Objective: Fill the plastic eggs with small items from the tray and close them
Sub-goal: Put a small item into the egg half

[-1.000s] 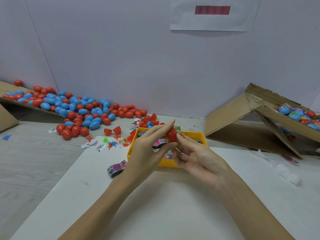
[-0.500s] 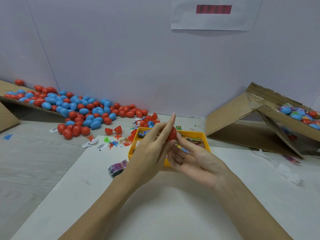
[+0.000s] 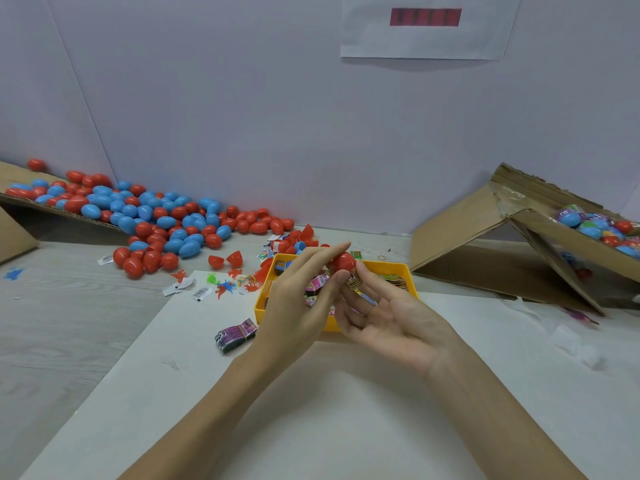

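A red plastic egg is held above the yellow tray between both hands. My left hand pinches it from the left with thumb and forefinger. My right hand lies palm up beside it, and its thumb and forefinger pinch a small printed packet just under the egg. The tray holds several small wrapped items, partly hidden by my hands. An open red egg lies in two joined halves left of the tray.
A heap of red and blue eggs spills from a cardboard ramp at the back left. A cardboard box at the right holds filled eggs. A wrapped packet and small toy figures lie left of the tray.
Both hands have stayed over the tray with the egg. A printed packet now shows between my right thumb and forefinger under the egg, and my left forefinger has lowered along the egg.
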Action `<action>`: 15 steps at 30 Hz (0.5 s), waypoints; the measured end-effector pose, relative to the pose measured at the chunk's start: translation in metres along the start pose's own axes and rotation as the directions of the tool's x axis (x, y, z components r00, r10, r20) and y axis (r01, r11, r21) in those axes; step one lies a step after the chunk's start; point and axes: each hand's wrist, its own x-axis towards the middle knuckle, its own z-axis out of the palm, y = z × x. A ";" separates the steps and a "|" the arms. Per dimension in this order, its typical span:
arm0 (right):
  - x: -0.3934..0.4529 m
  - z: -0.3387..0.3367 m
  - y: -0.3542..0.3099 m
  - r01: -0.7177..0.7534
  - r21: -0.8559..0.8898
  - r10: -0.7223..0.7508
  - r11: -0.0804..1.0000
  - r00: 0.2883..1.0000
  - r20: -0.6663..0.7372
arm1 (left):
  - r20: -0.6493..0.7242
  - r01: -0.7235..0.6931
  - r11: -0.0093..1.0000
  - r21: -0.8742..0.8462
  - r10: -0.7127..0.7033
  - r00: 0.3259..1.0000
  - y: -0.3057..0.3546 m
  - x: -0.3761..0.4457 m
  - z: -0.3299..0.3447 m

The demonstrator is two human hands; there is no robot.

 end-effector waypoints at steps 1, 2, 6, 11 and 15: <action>-0.001 0.000 -0.001 0.007 0.003 -0.007 1.000 1.000 0.002 | 0.005 0.007 1.000 -0.016 -0.007 1.000 0.001 0.000 0.000; 0.000 0.000 -0.001 0.012 0.006 -0.012 1.000 1.000 0.002 | 0.010 0.011 1.000 -0.025 -0.011 1.000 0.001 0.001 0.000; 0.000 -0.001 0.000 0.023 0.008 -0.023 1.000 1.000 -0.005 | 0.022 0.027 0.997 -0.072 -0.026 0.999 0.000 0.000 0.001; 0.001 0.000 0.001 0.008 0.024 -0.007 1.000 1.000 -0.011 | 0.034 0.067 0.988 -0.137 -0.063 0.997 -0.003 -0.001 0.001; 0.001 0.001 0.003 0.015 0.052 -0.014 0.999 1.000 -0.024 | 0.015 0.088 0.981 -0.173 -0.087 0.996 -0.003 -0.001 0.002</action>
